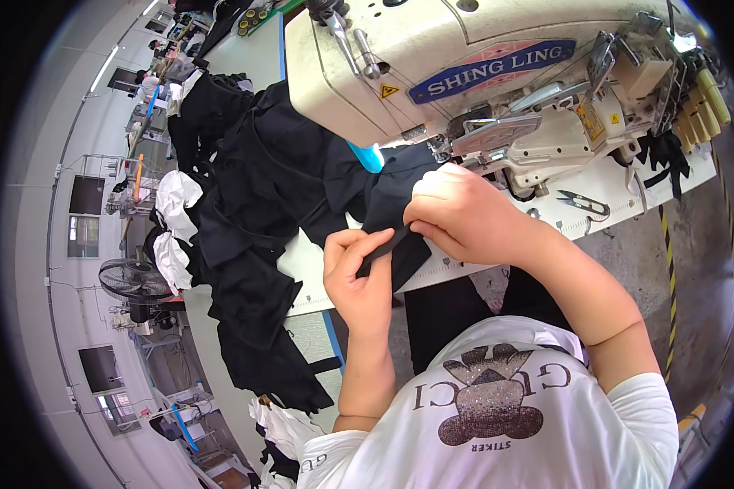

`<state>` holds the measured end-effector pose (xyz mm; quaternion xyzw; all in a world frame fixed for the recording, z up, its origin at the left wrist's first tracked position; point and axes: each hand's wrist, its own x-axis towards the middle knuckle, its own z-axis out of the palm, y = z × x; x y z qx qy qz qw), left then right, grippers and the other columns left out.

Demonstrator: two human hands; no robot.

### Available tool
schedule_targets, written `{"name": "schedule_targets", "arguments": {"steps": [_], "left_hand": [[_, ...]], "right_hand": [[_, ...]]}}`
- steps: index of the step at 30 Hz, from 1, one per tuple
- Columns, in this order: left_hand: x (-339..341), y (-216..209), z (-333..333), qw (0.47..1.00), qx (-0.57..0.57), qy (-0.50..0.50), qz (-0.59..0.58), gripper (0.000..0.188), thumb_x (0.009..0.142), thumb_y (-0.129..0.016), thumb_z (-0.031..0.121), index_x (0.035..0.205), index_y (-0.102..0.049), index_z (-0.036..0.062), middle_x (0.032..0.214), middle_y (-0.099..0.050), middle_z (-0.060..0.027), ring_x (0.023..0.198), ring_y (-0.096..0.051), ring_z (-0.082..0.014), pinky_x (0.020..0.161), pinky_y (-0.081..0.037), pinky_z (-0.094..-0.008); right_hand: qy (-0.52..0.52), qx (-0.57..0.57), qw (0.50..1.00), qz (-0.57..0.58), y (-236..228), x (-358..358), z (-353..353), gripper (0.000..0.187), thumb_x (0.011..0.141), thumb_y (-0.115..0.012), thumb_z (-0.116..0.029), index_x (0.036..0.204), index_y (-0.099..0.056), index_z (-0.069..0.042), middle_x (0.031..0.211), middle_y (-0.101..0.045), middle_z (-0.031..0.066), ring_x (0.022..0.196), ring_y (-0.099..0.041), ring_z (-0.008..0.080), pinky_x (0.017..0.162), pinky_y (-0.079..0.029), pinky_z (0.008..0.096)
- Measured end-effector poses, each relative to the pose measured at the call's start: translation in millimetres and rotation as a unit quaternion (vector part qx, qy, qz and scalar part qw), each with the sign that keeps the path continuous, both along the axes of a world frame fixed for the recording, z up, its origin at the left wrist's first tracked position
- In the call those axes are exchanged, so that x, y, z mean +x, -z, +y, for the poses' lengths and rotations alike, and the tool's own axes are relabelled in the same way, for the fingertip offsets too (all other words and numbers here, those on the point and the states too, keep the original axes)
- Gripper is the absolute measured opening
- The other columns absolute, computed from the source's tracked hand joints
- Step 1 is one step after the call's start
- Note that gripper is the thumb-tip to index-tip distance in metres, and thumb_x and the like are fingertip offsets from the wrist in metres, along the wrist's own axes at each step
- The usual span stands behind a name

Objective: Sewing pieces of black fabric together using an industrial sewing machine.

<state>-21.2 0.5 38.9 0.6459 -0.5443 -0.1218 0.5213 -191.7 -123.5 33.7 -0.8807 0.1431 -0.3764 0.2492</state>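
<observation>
A piece of black fabric (395,186) lies under the needle area of the white sewing machine (334,85) and reaches toward me. My left hand (359,273) pinches its near edge between thumb and fingers. Close by on the right, my right hand (461,213) grips the same edge, its fingers curled, with the knuckles just below the machine's presser area. A blue-white lamp glow (369,156) lights the cloth beside the machine head. The exact needle point is hidden behind my right hand and the machine parts.
A big heap of black garments (249,175) covers the table's left side and hangs over its edge. Thread snips (583,204) lie on the white tabletop (559,218) at right. White cloth bundles (175,200) and a floor fan (130,279) stand further left.
</observation>
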Motion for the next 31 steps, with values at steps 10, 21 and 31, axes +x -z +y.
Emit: {"name": "schedule_targets", "arguments": {"steps": [10,21,31], "left_hand": [[19,1,0,0.978,0.04,0.136,0.152,0.014,0.092,-0.065,-0.008,0.1,-0.076,-0.0028,0.096,-0.07,-0.0072,0.089,-0.063,-0.0149,0.083,-0.047,-0.0248],[14,5,-1,0.972,0.073,0.077,0.21,0.054,0.089,-0.085,0.042,0.115,-0.073,-0.0035,0.091,-0.066,0.0009,0.083,-0.058,-0.0088,0.078,-0.047,-0.0248],[10,7,-2,0.978,0.018,0.173,-0.117,0.02,0.08,-0.082,-0.003,0.096,-0.076,0.0057,0.088,-0.069,-0.0076,0.08,-0.068,-0.0224,0.071,-0.053,-0.0332]], "right_hand": [[-0.024,0.077,0.997,-0.007,6,-1,-4,0.009,0.089,-0.066,-0.002,0.098,-0.065,-0.004,0.086,-0.059,0.0116,0.087,-0.06,0.0344,0.085,-0.048,0.0443],[-0.024,0.077,0.997,-0.001,7,6,-6,0.009,0.088,-0.07,-0.007,0.091,-0.062,-0.005,0.088,-0.059,0.0111,0.089,-0.06,0.0338,0.084,-0.049,0.0452],[0.043,-0.169,0.983,0.065,23,-23,11,0.031,0.069,-0.069,-0.017,0.099,-0.07,-0.011,0.11,-0.064,0.0067,0.103,-0.065,0.0269,0.091,-0.052,0.0426]]}}
